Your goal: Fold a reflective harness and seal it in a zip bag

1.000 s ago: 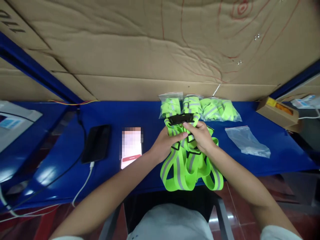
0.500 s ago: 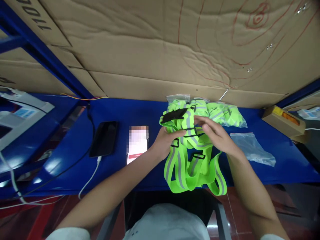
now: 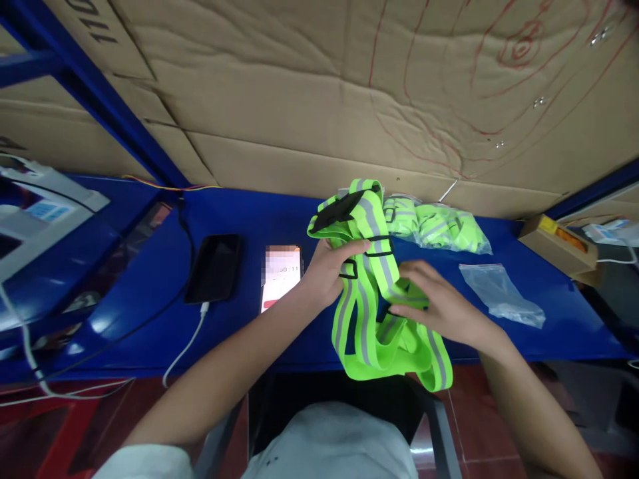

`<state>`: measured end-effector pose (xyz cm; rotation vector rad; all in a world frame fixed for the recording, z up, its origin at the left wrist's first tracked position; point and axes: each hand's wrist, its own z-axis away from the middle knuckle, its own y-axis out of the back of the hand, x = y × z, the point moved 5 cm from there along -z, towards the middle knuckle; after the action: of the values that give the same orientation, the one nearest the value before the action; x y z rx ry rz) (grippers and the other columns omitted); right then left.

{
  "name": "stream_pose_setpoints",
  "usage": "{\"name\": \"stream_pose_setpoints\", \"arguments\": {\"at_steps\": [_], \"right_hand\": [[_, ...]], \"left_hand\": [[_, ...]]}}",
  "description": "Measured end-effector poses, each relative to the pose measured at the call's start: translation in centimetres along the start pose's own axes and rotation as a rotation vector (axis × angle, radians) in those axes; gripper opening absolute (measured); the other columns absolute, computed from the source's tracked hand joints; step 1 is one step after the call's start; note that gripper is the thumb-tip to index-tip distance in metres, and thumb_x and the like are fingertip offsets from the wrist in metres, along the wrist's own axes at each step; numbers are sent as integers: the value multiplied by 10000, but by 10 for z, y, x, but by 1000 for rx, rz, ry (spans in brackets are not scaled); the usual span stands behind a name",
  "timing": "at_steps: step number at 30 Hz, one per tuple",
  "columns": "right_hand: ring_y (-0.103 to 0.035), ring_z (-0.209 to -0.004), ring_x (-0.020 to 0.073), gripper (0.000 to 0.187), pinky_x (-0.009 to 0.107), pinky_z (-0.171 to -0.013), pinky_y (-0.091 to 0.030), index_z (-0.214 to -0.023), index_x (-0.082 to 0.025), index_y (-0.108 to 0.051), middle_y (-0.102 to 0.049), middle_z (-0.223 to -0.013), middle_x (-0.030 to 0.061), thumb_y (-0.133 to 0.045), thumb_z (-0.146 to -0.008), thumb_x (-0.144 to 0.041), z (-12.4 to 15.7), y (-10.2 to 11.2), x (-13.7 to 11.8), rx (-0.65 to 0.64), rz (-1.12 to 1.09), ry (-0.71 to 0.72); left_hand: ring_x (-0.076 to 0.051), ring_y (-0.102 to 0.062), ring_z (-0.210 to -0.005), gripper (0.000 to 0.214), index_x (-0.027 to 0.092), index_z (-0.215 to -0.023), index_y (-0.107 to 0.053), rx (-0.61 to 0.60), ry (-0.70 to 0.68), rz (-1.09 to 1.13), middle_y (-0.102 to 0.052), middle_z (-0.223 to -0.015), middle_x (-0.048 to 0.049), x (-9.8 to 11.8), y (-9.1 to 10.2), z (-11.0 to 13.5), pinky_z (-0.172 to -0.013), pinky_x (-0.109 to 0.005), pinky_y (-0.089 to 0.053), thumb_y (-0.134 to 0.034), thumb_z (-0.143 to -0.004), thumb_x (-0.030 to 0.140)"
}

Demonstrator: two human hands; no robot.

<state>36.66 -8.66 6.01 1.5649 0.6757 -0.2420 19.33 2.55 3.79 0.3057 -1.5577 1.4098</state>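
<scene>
A neon green reflective strap vest (image 3: 372, 313) with grey stripes and black buckles hangs over the front edge of the blue table (image 3: 279, 219). My left hand (image 3: 327, 271) grips its upper straps and lifts them, the black patch at the top pointing away from me. My right hand (image 3: 436, 303) is lower and to the right, fingers closed on a strap near a black buckle.
Bagged green vests (image 3: 439, 226) lie at the back of the table. An empty clear bag (image 3: 502, 296) lies to the right, near a small cardboard box (image 3: 559, 245). Two phones (image 3: 214, 267) lie to the left, one on a white cable. Cardboard sheets (image 3: 349, 86) line the back.
My left hand has raised the vest's top end higher. My right hand has slid down from the top straps to a lower strap near the table edge.
</scene>
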Motion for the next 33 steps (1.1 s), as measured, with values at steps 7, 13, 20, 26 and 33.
{"name": "stream_pose_setpoints", "arguments": {"at_steps": [7,13,20,26,33], "right_hand": [[-322,-1618,325,998,534,-1327,-297,-1658,-340,-343,-319,-1750,65,-727,-837,-759,-56,-8,23,-142,-550,102],[-722,-1025,232,539,387,-936,-602,-1295,-210,-665,-749,-1207,67,-692,-938,-612,-73,-31,6,-117,-648,55],[-644,-769,220,500,347,-745,-548,-873,-182,-687,-670,-747,32,-537,-1009,-639,-67,-51,2,-41,-286,-111],[-726,-851,220,460,323,-744,-579,-1052,-196,-760,-779,-945,54,-595,-998,-622,-42,-17,15,-431,-258,-56],[-623,-1370,296,708,479,-1137,-541,-1454,-290,-611,-628,-1509,95,-807,-848,-598,-60,27,19,115,-531,-148]], "left_hand": [[-260,-793,-932,388,199,-941,-789,-149,14,-24,-816,-946,-25,3,-2,2,-880,-382,-624,-967,-598,232],[-253,-767,-1061,363,202,-924,-784,-4,-154,-35,-815,-1037,-28,11,2,-4,-985,-397,-600,-969,-621,276],[-251,-740,-1083,365,199,-1017,-811,-39,-152,-315,-814,-1105,-48,-9,6,-5,-939,-347,-571,-924,-679,275],[-257,-748,-1033,478,192,-1104,-804,-41,42,-170,-809,-1110,-69,-21,8,-7,-948,-394,-577,-931,-652,286],[-263,-727,-1145,555,200,-1211,-779,-174,29,-211,-793,-1212,-78,-25,-1,-6,-1031,-387,-533,-951,-692,290]]}}
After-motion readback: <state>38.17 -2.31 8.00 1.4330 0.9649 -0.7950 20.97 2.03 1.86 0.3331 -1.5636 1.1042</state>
